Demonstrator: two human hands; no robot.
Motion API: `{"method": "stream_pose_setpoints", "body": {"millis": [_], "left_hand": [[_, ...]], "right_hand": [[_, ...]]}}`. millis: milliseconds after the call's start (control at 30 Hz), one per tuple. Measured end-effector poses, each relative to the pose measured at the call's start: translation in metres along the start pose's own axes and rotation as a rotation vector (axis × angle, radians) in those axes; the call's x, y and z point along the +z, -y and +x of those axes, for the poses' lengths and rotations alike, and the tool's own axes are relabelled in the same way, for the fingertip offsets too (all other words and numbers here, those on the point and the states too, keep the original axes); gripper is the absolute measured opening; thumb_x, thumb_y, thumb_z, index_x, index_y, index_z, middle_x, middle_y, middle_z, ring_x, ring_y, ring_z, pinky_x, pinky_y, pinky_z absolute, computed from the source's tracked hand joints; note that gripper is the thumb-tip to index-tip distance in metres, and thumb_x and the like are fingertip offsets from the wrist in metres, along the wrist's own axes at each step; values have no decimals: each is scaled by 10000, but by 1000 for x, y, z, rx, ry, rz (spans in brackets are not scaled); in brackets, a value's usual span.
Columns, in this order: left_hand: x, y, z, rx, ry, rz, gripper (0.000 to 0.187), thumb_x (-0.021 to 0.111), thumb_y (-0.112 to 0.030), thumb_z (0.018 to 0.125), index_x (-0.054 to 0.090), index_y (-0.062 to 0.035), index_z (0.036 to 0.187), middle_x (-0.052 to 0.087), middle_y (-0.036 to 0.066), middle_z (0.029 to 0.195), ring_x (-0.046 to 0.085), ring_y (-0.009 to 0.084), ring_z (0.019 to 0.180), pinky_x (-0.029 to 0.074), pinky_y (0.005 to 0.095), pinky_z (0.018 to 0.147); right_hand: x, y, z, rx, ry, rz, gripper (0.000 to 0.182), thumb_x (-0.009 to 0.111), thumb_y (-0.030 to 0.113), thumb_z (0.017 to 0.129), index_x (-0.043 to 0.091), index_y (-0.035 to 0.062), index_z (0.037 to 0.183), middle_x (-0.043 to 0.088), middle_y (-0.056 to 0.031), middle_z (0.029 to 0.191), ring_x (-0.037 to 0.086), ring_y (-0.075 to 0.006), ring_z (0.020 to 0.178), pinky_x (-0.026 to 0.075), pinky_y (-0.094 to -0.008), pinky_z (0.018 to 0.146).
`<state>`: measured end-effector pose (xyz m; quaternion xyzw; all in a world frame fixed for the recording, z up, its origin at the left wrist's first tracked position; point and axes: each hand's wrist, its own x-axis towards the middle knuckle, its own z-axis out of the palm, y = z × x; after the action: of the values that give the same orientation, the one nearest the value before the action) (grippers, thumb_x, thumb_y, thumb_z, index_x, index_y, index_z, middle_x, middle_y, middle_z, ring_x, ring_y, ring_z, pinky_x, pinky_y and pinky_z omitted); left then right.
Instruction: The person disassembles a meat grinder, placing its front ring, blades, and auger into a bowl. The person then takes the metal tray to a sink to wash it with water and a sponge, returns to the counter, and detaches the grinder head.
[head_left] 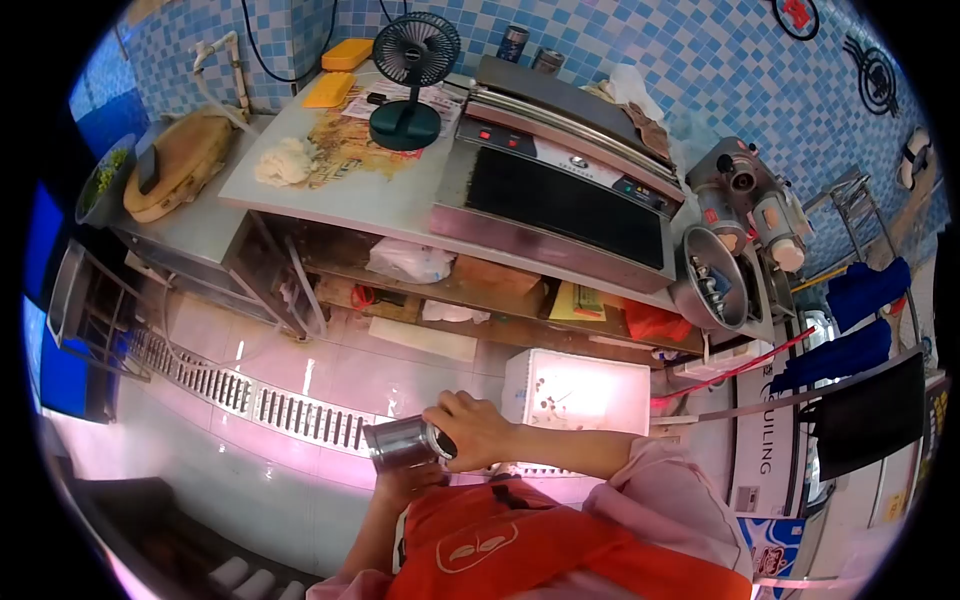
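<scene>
A shiny metal canister lies tilted on its side between my hands, in front of the red apron. My right hand is closed round its right end, where a dark, rimmed part shows beside the fingers. From below, my left hand grips the canister's underside; most of its fingers are hidden behind the metal. What is inside the canister cannot be seen. Just beyond my right hand, a white foam box with dark specks inside stands on the floor.
A metal counter carries a green fan, a wrapping machine and a pale lump. A round chopping board with a knife lies left. A steel bowl of metal parts sits right. A drain grate crosses the tiled floor.
</scene>
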<state>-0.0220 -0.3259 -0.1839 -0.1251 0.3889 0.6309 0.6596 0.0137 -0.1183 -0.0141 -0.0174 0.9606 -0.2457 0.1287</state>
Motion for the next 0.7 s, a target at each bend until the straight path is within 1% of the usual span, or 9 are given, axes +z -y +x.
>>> {"method": "stream_pose_setpoints", "body": {"millis": [33,100,200,367,433,500,567,633,700], "left_hand": [[-25,3,-6,110,-86,178,565,325,-552,858,458,-104,1177,517,188,1131,550,335,938,463,458,761],[-41,-13,-27,104,-304,-191,602,274,-578,875,389,-81,1195,510,179,1106,535,342,938,459,486,783],[-52,-40,-39,342,-498,26,575,314,-544,881,438,-53,1153,529,138,1028,554,238,875,493,389,754],[-71,-95,-30,344,-336,831,593,657,-332,775,437,17,1201,528,136,1116,530,195,976,455,308,804],[-72,-102,-29,727,-297,924,829,782,-280,644,341,-23,1297,451,188,1213,474,255,1086,384,329,921],[-68,-119,-28,502,-201,841,900,783,-372,606,325,-45,1309,413,200,1264,437,283,1140,373,351,940],[-71,-116,-24,584,-176,1018,866,771,-401,581,369,-77,1277,462,186,1203,471,315,1097,371,377,941],[-64,-125,-33,429,-252,1290,814,774,-338,556,404,-91,1237,478,172,1165,483,337,1067,383,358,926],[-56,-139,-48,257,-395,1545,816,736,-409,558,392,-127,1242,491,156,1172,422,301,1149,330,499,946]], "right_hand": [[5,4,10,-11,1,-15,653,697,291,562,429,104,1128,418,-139,1051,458,-333,973,455,-444,708],[10,11,25,-33,13,-50,654,694,281,560,426,102,1129,421,-140,1046,464,-334,953,460,-448,687],[14,16,41,-83,15,-100,673,695,271,527,439,69,1116,425,-167,1034,476,-352,927,478,-438,631],[6,20,66,-72,125,-221,666,707,264,527,440,104,1116,433,-141,1027,468,-343,937,460,-451,677],[13,14,77,-153,101,-260,652,710,261,517,459,108,1099,440,-137,1014,475,-337,930,459,-447,689],[18,10,91,-232,53,-242,609,704,239,505,492,113,1061,446,-130,1001,481,-325,927,450,-442,715],[15,17,108,-207,140,-254,686,715,250,486,462,123,1111,431,-135,1004,472,-339,937,458,-459,706],[17,17,125,-273,143,-224,688,727,231,464,477,132,1097,429,-119,991,473,-325,918,459,-451,703],[20,22,145,-273,247,-228,681,730,234,471,486,150,1102,427,-110,987,476,-304,912,459,-466,697]]}}
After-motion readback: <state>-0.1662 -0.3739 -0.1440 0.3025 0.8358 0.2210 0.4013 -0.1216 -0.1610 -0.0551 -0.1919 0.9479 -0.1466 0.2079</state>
